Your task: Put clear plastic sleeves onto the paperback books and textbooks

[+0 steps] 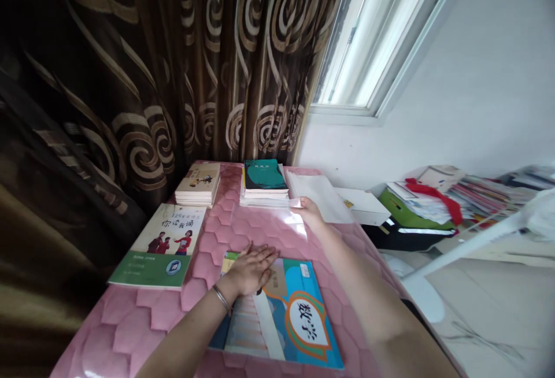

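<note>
My left hand [251, 268] lies flat with its fingers stretched out on a blue textbook [299, 285] with an orange-ringed white label. A bracelet circles that wrist. Further off, my right hand [309, 210] pinches the edge of a clear plastic sheet [271, 219], which spreads to the left over the pink cover and catches the light. Just beyond the sheet is a stack of books with a teal one [263, 175] on top. To the right of that stack lie whitish translucent sheets [318, 193], close to my right hand.
A pink quilted cover [130, 332] lies over the table. On its left are a green-and-white book [160, 251] and a stack of tan books [198, 184]. A brown patterned curtain [217, 66] hangs behind. At right stand a green box of papers [407, 210] and a white lamp [459, 239].
</note>
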Available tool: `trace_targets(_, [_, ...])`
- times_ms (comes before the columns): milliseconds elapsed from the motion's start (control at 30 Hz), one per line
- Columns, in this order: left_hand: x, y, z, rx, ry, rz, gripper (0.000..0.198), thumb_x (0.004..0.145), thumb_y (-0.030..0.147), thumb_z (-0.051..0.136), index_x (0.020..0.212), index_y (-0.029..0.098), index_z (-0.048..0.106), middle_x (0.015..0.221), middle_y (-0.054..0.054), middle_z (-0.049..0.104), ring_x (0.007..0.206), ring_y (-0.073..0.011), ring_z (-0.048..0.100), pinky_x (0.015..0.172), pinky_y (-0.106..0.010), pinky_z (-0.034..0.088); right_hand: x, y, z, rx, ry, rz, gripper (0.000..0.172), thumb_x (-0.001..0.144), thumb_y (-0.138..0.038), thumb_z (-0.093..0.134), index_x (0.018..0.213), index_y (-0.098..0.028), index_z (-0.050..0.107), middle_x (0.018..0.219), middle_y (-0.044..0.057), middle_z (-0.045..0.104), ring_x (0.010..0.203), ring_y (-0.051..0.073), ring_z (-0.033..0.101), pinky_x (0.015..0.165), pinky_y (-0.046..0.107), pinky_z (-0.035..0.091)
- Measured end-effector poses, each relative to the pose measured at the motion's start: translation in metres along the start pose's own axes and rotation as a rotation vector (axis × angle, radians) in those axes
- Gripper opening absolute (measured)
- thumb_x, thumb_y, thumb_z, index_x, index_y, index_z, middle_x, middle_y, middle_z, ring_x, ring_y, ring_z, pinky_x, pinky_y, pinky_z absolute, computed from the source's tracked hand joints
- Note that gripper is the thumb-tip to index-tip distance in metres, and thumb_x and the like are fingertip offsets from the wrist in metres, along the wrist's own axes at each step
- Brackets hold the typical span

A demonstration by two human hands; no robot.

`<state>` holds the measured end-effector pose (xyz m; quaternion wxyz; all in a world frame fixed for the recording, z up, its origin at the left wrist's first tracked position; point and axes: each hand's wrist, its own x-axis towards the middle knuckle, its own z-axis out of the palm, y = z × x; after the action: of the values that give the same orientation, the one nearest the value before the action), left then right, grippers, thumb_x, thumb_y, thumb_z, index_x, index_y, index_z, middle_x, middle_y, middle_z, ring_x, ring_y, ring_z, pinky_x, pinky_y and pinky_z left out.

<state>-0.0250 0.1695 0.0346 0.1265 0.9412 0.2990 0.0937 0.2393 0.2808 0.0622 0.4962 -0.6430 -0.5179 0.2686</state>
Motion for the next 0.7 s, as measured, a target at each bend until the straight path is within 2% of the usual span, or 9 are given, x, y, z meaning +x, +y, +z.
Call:
trace_targets(100, [0.000,-0.002,0.004,-0.010,0.005,0.005,0.053,0.096,0.038,0.029,0.147,0.032,0.020,0.151,0.000,0.032,0.138,-0.0162,0.030,0.117,-0.043,0.007,0.014,-0.019,0.000,-0.179,-0.040,-0.083,0.046,0.059,-0.014,0.075,0.103,-0.020,0.064,0.100,0.006,0.067,0.100,0.024,0.060,0.088,0.034,0.045])
trace_targets(200, [0.000,-0.004,0.006,-0.034,0.016,-0.007,0.052,0.096,0.038,0.029,0.147,0.033,0.020,0.151,0.002,0.032,0.139,-0.0146,0.028,0.117,-0.042,0.006,0.020,-0.028,0.018,-0.338,-0.106,-0.136,0.038,0.061,-0.008,0.074,0.096,-0.021,0.069,0.114,0.008,0.062,0.112,0.024,0.053,0.098,0.031,0.036])
trace_targets(300, [0.000,-0.003,0.005,-0.049,0.009,-0.014,0.052,0.095,0.038,0.030,0.147,0.033,0.022,0.151,0.001,0.032,0.139,-0.0155,0.027,0.117,-0.043,0.006,0.017,-0.021,0.044,-0.453,-0.202,-0.121,0.029,0.058,-0.014,0.080,0.084,-0.023,0.072,0.104,0.005,0.066,0.100,0.021,0.059,0.092,0.027,0.040])
trace_targets(400, [0.000,0.000,0.003,-0.053,0.008,-0.016,0.053,0.095,0.038,0.031,0.147,0.031,0.023,0.150,0.000,0.034,0.139,-0.0167,0.028,0.117,-0.044,0.007,0.012,-0.006,0.066,-0.518,-0.253,-0.087,0.029,0.054,-0.021,0.084,0.080,-0.023,0.072,0.090,0.001,0.069,0.087,0.018,0.063,0.083,0.025,0.044])
trace_targets(467, [-0.001,0.001,0.001,-0.057,0.009,-0.020,0.053,0.095,0.039,0.031,0.147,0.031,0.024,0.149,-0.001,0.035,0.139,-0.0174,0.030,0.117,-0.045,0.007,0.010,0.003,0.074,-0.539,-0.255,-0.072,0.024,0.057,-0.023,0.082,0.079,-0.023,0.072,0.084,0.000,0.070,0.084,0.017,0.064,0.079,0.023,0.045])
trace_targets(567, [-0.001,0.001,0.001,-0.060,0.007,-0.024,0.052,0.095,0.039,0.030,0.147,0.030,0.025,0.149,-0.001,0.036,0.138,-0.0178,0.030,0.117,-0.046,0.007,0.011,0.009,0.081,-0.571,-0.238,-0.049,0.007,0.066,-0.022,0.076,0.068,-0.021,0.070,0.075,0.001,0.071,0.079,0.017,0.065,0.073,0.022,0.045])
trace_targets(700, [0.000,-0.003,0.007,-0.056,0.020,-0.008,0.053,0.096,0.039,0.029,0.147,0.030,0.022,0.149,-0.001,0.035,0.139,-0.0177,0.030,0.117,-0.047,0.007,0.016,0.007,0.087,-0.621,-0.190,-0.026,0.013,0.070,-0.019,0.072,0.059,-0.017,0.066,0.070,0.009,0.070,0.079,0.020,0.066,0.072,0.024,0.044])
